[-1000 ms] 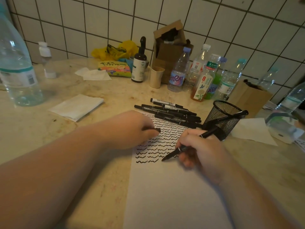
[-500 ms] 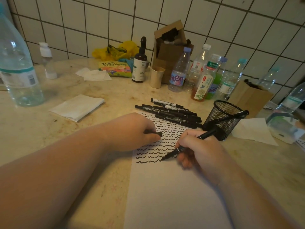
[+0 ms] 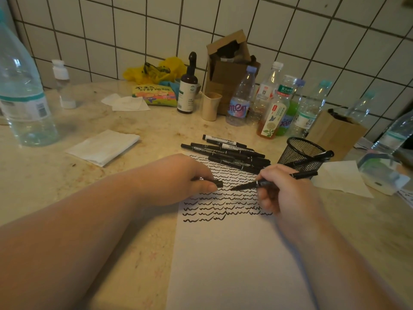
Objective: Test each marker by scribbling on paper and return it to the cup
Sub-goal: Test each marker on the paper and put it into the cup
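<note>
A white sheet of paper point(image 3: 232, 260) lies on the counter, its upper part filled with rows of black squiggles. My right hand point(image 3: 286, 193) grips an uncapped black marker point(image 3: 250, 185), tip lifted off the paper and pointing left. My left hand point(image 3: 178, 177) pinches the marker's black cap point(image 3: 218, 183) just left of that tip. Several black markers point(image 3: 230, 153) lie in a pile at the paper's far edge. A black mesh cup point(image 3: 301, 154) stands to the right with one marker point(image 3: 321, 155) leaning in it.
A folded tissue point(image 3: 102, 146) lies at the left, another tissue point(image 3: 342, 177) at the right. A large water bottle point(image 3: 22, 95) stands far left. Several drink bottles, a paper cup point(image 3: 210, 106), a dark pump bottle point(image 3: 187, 90) and cardboard boxes line the tiled wall.
My right hand lifted the marker from the lowest row of squiggles and turned its tip up and left toward the cap. The left hand barely moved.
</note>
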`<state>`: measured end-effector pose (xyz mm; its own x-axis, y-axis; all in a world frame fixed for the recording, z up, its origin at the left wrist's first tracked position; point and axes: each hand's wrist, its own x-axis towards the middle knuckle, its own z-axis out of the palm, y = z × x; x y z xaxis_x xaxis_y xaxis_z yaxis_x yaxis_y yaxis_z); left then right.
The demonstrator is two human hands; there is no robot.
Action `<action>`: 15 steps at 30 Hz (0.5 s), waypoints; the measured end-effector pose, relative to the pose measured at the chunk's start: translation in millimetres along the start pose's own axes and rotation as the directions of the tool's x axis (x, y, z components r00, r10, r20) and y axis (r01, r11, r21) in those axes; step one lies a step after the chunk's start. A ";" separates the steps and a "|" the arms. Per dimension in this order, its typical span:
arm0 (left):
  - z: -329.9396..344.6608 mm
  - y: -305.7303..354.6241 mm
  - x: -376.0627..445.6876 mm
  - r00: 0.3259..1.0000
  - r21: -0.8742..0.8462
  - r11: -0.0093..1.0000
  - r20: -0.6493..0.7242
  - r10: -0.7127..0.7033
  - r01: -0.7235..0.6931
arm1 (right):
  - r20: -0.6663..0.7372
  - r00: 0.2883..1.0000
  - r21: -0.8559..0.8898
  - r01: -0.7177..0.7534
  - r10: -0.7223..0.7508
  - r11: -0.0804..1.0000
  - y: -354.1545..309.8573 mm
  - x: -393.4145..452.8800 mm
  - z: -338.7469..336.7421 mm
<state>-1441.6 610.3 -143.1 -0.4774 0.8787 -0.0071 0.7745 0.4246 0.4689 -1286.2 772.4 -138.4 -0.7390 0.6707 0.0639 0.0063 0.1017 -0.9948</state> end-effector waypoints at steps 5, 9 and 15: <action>1.2 0.2 0.9 1.000 -0.009 1.000 0.011 0.001 -0.001 | 0.061 0.998 0.178 -0.016 0.005 0.984 -0.8 0.4 0.4; 0.5 1.2 0.5 1.000 -0.053 0.999 -0.018 -0.002 0.001 | 0.115 0.993 0.119 0.015 -0.029 0.993 0.9 -2.3 3.1; -0.9 6.1 -1.7 0.998 -0.085 0.996 -0.067 -0.003 -0.003 | 0.158 0.986 0.066 0.044 -0.054 0.997 1.2 -1.7 1.7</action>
<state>-1436.5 611.2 -139.4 -0.5067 0.8607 0.0507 0.7376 0.4023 0.5424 -1286.1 770.1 -139.9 -0.8357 0.5392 0.1045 -0.0710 0.0826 -0.9940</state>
